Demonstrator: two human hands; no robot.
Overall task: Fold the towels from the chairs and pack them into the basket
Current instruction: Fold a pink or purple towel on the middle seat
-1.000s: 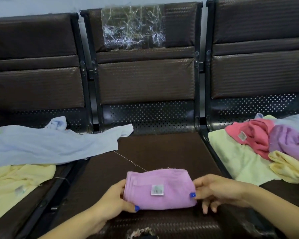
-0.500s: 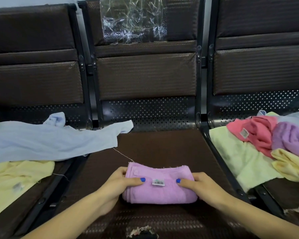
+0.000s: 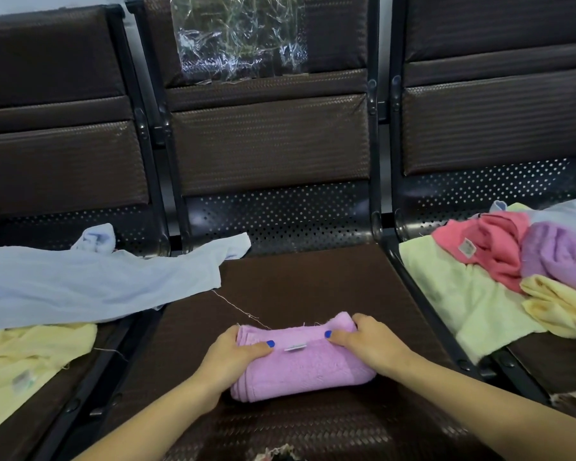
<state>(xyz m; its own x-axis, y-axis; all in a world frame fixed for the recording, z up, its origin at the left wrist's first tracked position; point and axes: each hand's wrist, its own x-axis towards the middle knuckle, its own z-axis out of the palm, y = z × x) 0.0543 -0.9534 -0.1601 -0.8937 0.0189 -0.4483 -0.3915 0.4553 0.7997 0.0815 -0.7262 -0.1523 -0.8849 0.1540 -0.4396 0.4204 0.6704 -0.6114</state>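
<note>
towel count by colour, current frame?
Pink: 1, folded pink towel
Light blue: 2
Yellow: 2
Pale green: 1
Coral: 1
Purple: 1
Total: 8

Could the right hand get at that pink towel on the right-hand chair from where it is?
Probably yes: the pink towel lies atop the pile, uncovered, with nothing between it and the right hand. But that hand now grips the folded purple towel.
</note>
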